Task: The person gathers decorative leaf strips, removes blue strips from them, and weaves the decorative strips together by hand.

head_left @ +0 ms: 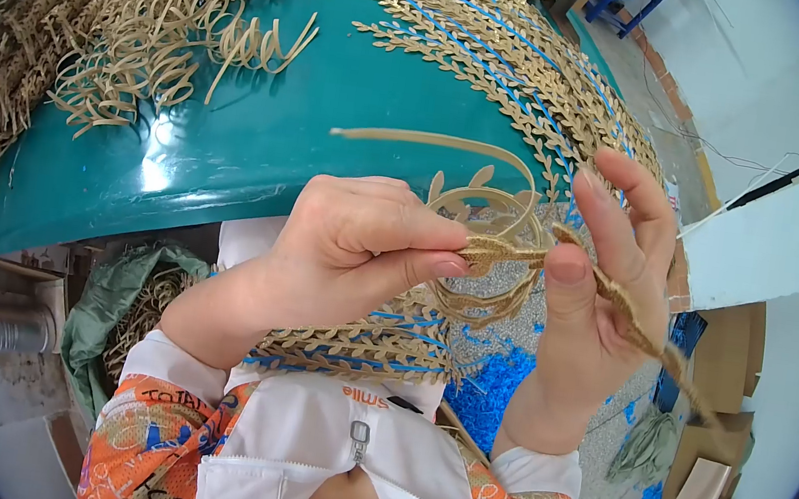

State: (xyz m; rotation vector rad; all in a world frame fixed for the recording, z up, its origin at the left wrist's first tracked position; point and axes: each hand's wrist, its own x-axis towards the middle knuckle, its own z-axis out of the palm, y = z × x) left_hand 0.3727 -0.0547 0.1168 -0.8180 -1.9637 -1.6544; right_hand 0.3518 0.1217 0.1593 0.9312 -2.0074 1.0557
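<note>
My left hand (345,242) pinches a gold leaf-shaped trim strip (492,253) between thumb and index finger, in front of my chest. The strip runs across to my right hand (604,307), where it passes between the thumb and the curved fingers, and its end hangs down past the palm. A thin curled gold band (454,143) loops up and leftward above the hands. More loops of trim (482,311) hang just below the pinch. On my lap lie gold leaf strips (346,349) with blue lines among them.
A green-topped table (262,141) stands ahead, bearing gold coils (131,63) at left and long leaf garlands (486,49) with blue strips at right. Blue scraps (492,388) litter the floor. A green sack (105,302) is at left, cardboard boxes (708,472) at right.
</note>
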